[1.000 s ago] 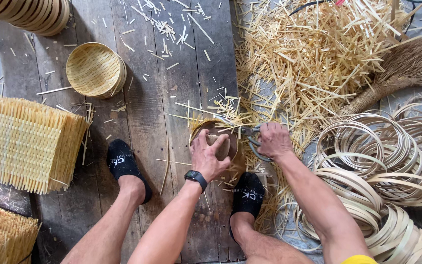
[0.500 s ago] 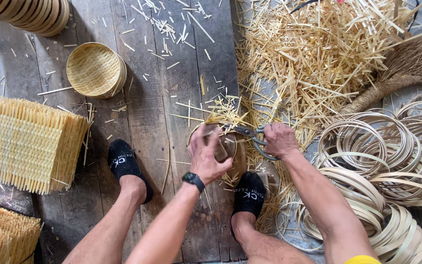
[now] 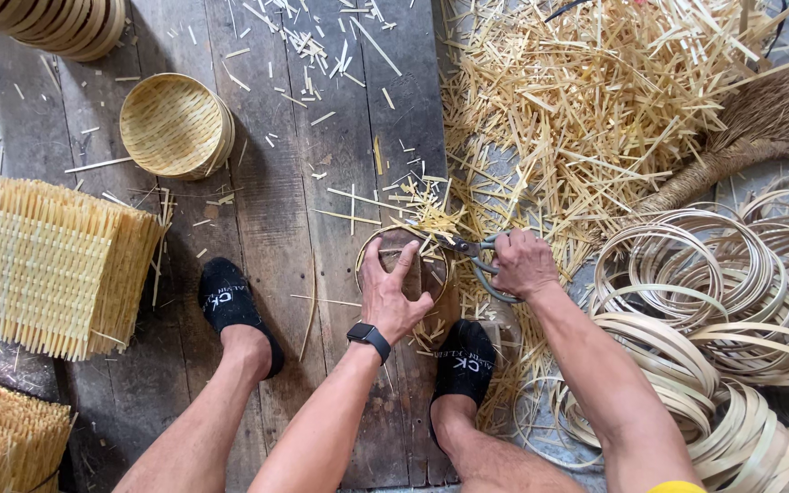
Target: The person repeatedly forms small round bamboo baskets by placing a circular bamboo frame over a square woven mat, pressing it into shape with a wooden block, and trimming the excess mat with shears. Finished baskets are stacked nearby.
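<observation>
On the dark plank floor [image 3: 321,228], the left hand [image 3: 393,292] now presses fingers spread on a small round woven bamboo basket [image 3: 404,265]; its ragged rim has been turned since 1 second ago. The right hand [image 3: 524,263], fingers clamped through grey-handled scissors [image 3: 468,248], has brought the blades to the rim's far edge; trimming looks underway.

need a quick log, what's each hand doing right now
Left hand: spread open, pressing on the round woven basket.
Right hand: closed on the scissors.

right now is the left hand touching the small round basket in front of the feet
Touching. The head view shows the left hand spread flat over the round basket, fingers pressing on its top and rim with no gap.
</observation>
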`<state>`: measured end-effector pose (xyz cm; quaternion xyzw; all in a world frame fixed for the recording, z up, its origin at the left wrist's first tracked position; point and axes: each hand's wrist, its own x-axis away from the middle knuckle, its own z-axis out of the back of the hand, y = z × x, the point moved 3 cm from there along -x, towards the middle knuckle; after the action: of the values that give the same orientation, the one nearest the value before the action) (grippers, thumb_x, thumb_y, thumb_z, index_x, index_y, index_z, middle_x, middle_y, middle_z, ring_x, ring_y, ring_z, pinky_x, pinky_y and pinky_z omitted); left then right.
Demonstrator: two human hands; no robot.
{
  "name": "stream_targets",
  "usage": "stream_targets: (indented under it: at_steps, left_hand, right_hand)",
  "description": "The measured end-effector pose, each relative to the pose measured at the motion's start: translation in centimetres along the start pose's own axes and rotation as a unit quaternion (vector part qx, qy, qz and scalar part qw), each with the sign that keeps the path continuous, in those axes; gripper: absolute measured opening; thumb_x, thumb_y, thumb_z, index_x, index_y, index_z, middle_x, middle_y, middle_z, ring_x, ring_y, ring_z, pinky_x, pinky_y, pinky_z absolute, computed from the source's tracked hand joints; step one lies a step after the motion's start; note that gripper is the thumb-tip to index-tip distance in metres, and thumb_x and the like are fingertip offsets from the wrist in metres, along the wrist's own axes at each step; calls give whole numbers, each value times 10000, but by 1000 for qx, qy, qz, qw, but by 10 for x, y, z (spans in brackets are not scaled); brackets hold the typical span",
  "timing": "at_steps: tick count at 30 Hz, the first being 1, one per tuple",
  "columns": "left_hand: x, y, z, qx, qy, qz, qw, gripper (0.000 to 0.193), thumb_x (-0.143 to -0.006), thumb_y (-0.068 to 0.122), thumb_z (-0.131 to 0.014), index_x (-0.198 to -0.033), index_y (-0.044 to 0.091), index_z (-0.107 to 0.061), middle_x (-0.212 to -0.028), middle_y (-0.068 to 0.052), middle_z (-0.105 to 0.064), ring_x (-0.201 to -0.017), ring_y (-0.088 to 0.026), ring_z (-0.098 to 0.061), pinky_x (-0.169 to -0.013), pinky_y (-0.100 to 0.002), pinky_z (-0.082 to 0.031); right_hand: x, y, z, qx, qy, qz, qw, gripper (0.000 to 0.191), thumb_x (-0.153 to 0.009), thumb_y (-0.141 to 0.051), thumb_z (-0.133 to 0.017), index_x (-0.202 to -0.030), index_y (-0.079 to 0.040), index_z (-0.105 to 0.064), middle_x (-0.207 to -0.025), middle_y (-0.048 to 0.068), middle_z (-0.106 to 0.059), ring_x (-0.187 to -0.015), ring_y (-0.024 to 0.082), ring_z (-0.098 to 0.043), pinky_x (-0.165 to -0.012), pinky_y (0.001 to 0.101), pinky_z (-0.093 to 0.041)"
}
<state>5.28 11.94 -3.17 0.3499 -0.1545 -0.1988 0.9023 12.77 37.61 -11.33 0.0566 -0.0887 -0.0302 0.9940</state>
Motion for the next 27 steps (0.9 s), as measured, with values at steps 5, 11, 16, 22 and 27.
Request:
stream_targets:
  at_steps: [5,11,16,22,27]
  left_hand:
    - [-3,-1,3,1,-39,-16,999,876,-603,223,-847,-1423,276,-546,-1464,-266,-327,-1369,-490,-374,-1150,-522,-371]
    - [-8,-4,8,-8,-85,-54,995,863,-585,211,-858,-1395,295,-571,-1484,-235,-321,-1373,-465,-384,-1145,-509,-393]
    - [-10,-4,12,-62,-121,-25,990,852,-558,183,-863,-1353,358,-612,-1449,-191,-316,-1347,-452,-357,-1148,-516,-374]
    - [-11,1,16,-97,-184,-130,969,832,-580,129,-813,-1348,392,-629,-1531,-164,-316,-1370,-393,-378,-1158,-520,-337]
    - [-10,-3,19,-110,-179,-157,965,871,-562,155,-848,-1358,383,-579,-1510,-150,-370,-1375,-346,-398,-1142,-537,-329]
  right_hand:
    - [-1,-8,16,-47,112,26,992,373,-665,-364,-721,-768,-24,-608,-706,123,-595,-631,225,-575,-543,344,-509]
    - [-2,-8,6,-46,-8,-2,999,274,-788,-306,-672,-928,-84,-597,-850,91,-606,-769,207,-594,-707,341,-519]
    - [3,1,10,-50,-10,18,999,352,-803,-389,-724,-904,-78,-594,-862,102,-595,-800,220,-588,-704,352,-514]
    - [-12,-16,17,-27,51,36,998,425,-695,-438,-751,-827,-57,-617,-737,87,-570,-663,199,-563,-596,330,-511]
    - [-6,3,-3,-39,-159,-9,987,180,-1034,-229,-618,-905,-104,-623,-738,37,-577,-615,153,-571,-531,316,-520]
